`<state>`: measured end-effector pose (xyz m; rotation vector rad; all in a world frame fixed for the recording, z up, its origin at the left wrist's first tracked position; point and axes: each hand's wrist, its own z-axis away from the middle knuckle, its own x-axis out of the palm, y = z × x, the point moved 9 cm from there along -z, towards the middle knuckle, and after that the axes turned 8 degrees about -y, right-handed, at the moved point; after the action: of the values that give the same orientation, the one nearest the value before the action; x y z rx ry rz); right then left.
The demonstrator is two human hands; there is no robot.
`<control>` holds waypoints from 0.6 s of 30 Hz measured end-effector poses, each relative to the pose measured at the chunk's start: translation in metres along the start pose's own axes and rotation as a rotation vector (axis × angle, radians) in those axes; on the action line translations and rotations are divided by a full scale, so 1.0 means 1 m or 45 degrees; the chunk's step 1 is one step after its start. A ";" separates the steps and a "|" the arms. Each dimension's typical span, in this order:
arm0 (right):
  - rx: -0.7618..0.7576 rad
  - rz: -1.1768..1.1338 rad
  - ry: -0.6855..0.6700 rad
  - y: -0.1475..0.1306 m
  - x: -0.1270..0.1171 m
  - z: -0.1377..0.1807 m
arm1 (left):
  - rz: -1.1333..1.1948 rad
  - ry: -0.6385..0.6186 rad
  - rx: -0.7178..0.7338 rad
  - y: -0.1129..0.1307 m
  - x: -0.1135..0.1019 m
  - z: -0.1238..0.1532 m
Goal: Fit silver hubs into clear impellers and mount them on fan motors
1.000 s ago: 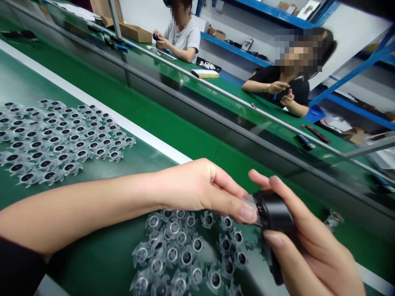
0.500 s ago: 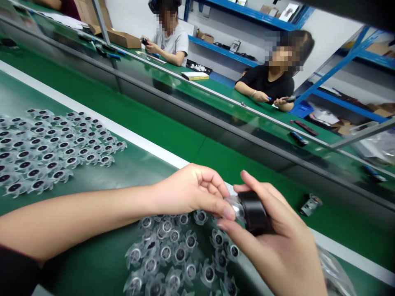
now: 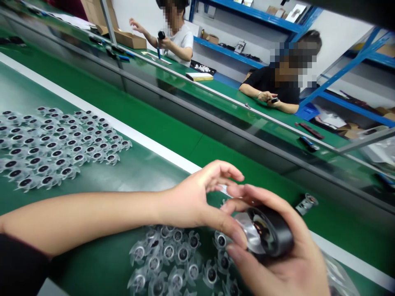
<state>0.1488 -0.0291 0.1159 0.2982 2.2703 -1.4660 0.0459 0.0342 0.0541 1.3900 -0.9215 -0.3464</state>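
Observation:
A round black housing (image 3: 282,236) rests in my right hand (image 3: 286,263), whose fingers and thumb wrap around it. Its open end is tilted toward the left, and a clear, shiny piece (image 3: 248,232) sits at that opening; how far in it goes I cannot tell. My left hand (image 3: 203,201) has its thumb against or right beside the clear piece, while its fingers are spread apart above. Below both hands lie several translucent fan wheels (image 3: 182,254) with round hubs, partly hidden by my forearm and right hand.
More fan wheels (image 3: 57,153) stand in rows at the left. A small metal cylindrical part (image 3: 307,203) lies beyond my right hand, and a clear plastic bag (image 3: 339,271) is at the lower right. Across a grey rail (image 3: 185,111), two people work at a green bench.
My left fingers have opened from their pinch on the clear piece. The housing has turned, so its opening shows more, and sits slightly lower and to the right. The co-workers' hands have moved.

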 end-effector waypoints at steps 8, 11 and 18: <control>-0.112 0.018 -0.116 -0.016 0.007 0.000 | 0.197 -0.377 0.060 -0.001 0.028 0.006; -0.089 0.121 -0.107 -0.020 0.008 0.002 | 0.075 -0.420 0.182 0.009 0.025 0.006; -0.119 0.161 -0.167 -0.023 0.013 0.002 | -0.243 -0.436 0.375 0.025 0.024 0.008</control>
<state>0.1287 -0.0410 0.1285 0.3026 2.1664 -1.2740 0.0477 0.0165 0.0852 1.7288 -1.1561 -0.6272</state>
